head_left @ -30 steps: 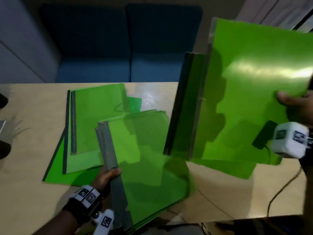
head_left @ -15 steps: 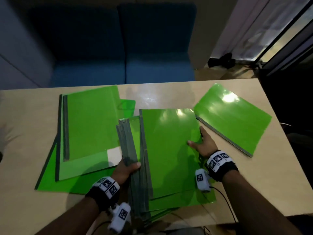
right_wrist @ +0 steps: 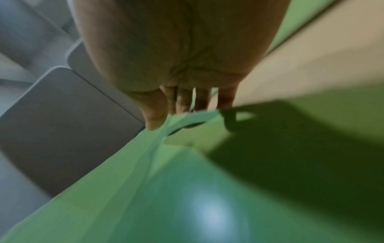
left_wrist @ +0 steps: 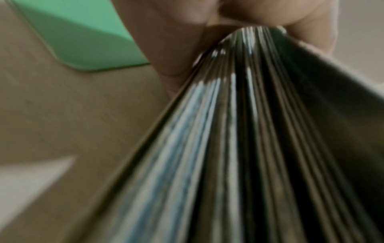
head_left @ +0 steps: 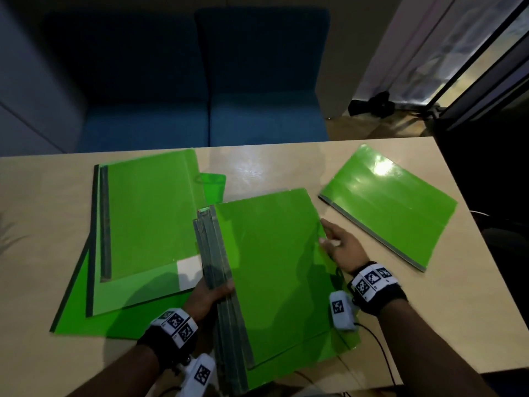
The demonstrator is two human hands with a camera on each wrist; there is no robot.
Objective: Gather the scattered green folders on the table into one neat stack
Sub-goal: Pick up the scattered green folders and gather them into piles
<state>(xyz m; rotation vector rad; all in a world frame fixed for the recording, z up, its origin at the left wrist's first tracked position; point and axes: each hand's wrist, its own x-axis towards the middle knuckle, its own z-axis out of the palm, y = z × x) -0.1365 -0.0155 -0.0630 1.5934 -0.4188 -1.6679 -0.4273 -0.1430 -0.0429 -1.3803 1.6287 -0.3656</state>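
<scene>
A stack of green folders (head_left: 274,267) with grey spines lies at the middle of the table, partly over its front edge. My left hand (head_left: 213,293) grips the spines, thumb on top; in the left wrist view my left hand (left_wrist: 239,23) pinches the fanned spines (left_wrist: 239,131). My right hand (head_left: 333,242) lies with straight fingers against the stack's right edge. In the right wrist view the fingers (right_wrist: 185,100) reach past the top folder (right_wrist: 166,197). A single folder (head_left: 389,207) lies at the right. A loose pile of folders (head_left: 143,224) lies at the left.
The wooden table (head_left: 272,170) ends close on the right and at the front. A blue sofa (head_left: 200,81) stands behind it. A cable (head_left: 380,353) runs from my right wrist across the table's front right.
One second ago my right hand held a folder up in the air. It laid that folder on the stack, and now rests against the stack's right edge. My left hand kept its grip.
</scene>
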